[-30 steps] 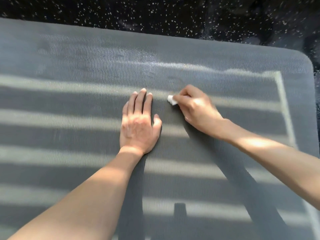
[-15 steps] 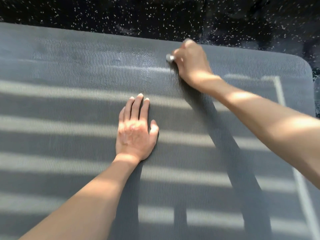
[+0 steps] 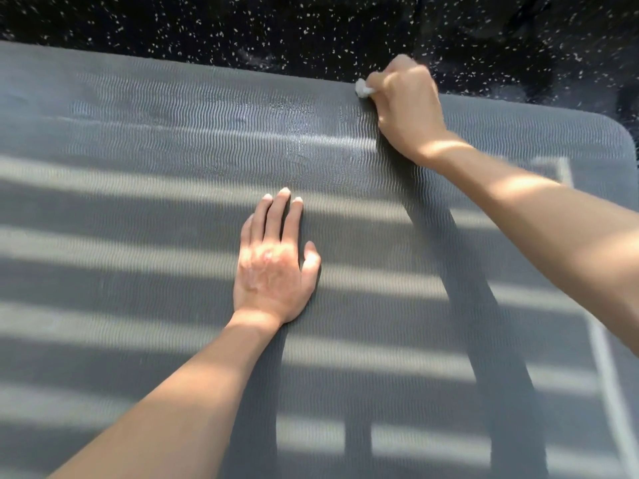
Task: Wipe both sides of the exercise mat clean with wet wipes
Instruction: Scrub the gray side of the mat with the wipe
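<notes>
A grey ribbed exercise mat [image 3: 155, 236] fills most of the head view, striped by sunlight. My left hand [image 3: 275, 267] lies flat on the mat's middle, fingers straight and together. My right hand [image 3: 408, 108] grips a small bunched white wet wipe [image 3: 361, 87] and presses it on the mat at its far edge. Only a bit of the wipe shows past my fingers. A damp sheen lies on the ribs left of that hand.
Black rubber floor with white speckles [image 3: 276, 25] runs beyond the mat's far edge. The mat's rounded corner [image 3: 615, 133] is at the far right. A pale line [image 3: 608, 375] runs along the mat's right side.
My right hand has carried the wipe away from me, from beside my left hand to the mat's far edge. My left hand stays flat in place.
</notes>
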Available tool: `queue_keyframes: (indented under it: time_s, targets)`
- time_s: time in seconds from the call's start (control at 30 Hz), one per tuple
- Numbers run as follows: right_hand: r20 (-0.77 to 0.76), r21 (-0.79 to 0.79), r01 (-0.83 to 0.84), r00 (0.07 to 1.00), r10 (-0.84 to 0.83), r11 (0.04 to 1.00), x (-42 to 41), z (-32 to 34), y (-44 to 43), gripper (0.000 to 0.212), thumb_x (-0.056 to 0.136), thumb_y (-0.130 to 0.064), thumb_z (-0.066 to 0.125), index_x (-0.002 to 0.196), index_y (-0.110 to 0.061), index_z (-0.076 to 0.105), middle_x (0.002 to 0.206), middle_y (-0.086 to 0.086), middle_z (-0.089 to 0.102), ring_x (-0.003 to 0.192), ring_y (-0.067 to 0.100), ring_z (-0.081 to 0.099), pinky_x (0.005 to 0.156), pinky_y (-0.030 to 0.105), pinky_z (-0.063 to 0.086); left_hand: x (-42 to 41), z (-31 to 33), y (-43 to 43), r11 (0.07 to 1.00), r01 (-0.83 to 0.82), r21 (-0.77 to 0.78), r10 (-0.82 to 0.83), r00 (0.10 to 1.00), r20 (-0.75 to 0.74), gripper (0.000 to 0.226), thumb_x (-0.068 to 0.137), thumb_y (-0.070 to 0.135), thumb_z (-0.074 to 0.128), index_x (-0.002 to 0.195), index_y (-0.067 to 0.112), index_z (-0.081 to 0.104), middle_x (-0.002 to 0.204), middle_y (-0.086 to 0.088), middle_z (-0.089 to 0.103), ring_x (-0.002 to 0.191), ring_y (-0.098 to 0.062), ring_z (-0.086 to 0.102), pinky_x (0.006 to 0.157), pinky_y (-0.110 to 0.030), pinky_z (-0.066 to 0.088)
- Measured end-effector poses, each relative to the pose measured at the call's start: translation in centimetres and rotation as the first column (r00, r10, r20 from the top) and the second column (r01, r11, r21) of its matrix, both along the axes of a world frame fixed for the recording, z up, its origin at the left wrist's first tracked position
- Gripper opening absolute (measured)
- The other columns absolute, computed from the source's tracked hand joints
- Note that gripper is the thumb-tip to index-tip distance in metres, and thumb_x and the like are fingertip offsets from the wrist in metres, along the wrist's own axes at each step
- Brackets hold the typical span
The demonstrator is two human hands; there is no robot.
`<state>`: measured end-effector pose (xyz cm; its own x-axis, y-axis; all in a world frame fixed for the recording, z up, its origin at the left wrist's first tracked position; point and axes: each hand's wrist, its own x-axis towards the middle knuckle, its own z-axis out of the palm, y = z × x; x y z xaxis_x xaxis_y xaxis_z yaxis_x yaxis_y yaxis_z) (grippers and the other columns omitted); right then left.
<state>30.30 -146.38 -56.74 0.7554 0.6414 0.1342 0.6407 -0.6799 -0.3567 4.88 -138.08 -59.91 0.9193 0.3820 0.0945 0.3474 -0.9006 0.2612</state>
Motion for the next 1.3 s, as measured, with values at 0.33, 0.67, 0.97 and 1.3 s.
queue_keyframes:
  time_s: [0.33,0.67,0.97,1.3]
  targets:
    - [0.062,-0.074,-0.032,0.997,0.037,0.997,0.8,-0.1,-0.7,0.024,0.098,-0.016,0.050,0.106,-0.005,0.070,0.099,0.014,0.058,0.089,0.028,0.056,0.073,0.027,0.035,0.0,0.0,0.0,1.000,-0.004,0.006,0.004,1.000,0.004,0.061,0.088,0.032,0.043,0.141,0.003,0.047,0.150,-0.015,0.042,0.141,-0.033,0.033,0.117,-0.045,0.027]
    - [0.108,-0.092,-0.044,0.993,0.054,0.995,0.8,-0.1,-1.4,0.035,0.101,-0.031,0.047,0.103,-0.006,0.070,0.093,0.003,0.048,0.087,0.020,0.049,0.073,0.030,0.040,0.0,-0.1,0.0,1.000,0.002,0.010,-0.002,1.000,0.004,0.060,0.088,0.032,0.043,0.141,0.003,0.047,0.150,-0.015,0.042,0.141,-0.033,0.034,0.117,-0.044,0.027]
    - [-0.022,0.025,-0.019,1.000,0.020,1.000,-2.5,-1.3,-3.0,0.028,0.094,-0.027,0.050,0.099,-0.005,0.066,0.083,-0.001,0.047,0.079,0.020,0.048,0.060,0.024,0.022,0.0,-0.1,0.1,1.000,0.004,0.003,-0.004,1.000,0.007,0.061,0.088,0.032,0.043,0.140,0.002,0.048,0.150,-0.016,0.042,0.141,-0.034,0.034,0.116,-0.045,0.027]
    - [-0.129,0.000,-0.238,0.963,0.236,0.971,-9.8,-0.3,-6.8,0.045,0.090,-0.046,0.042,0.094,-0.011,0.069,0.087,0.003,0.054,0.081,0.022,0.053,0.064,0.029,0.039,-0.2,-0.2,0.3,1.000,0.003,-0.003,-0.003,1.000,0.001,0.061,0.088,0.032,0.041,0.141,0.002,0.047,0.150,-0.017,0.042,0.141,-0.035,0.034,0.115,-0.050,0.030]
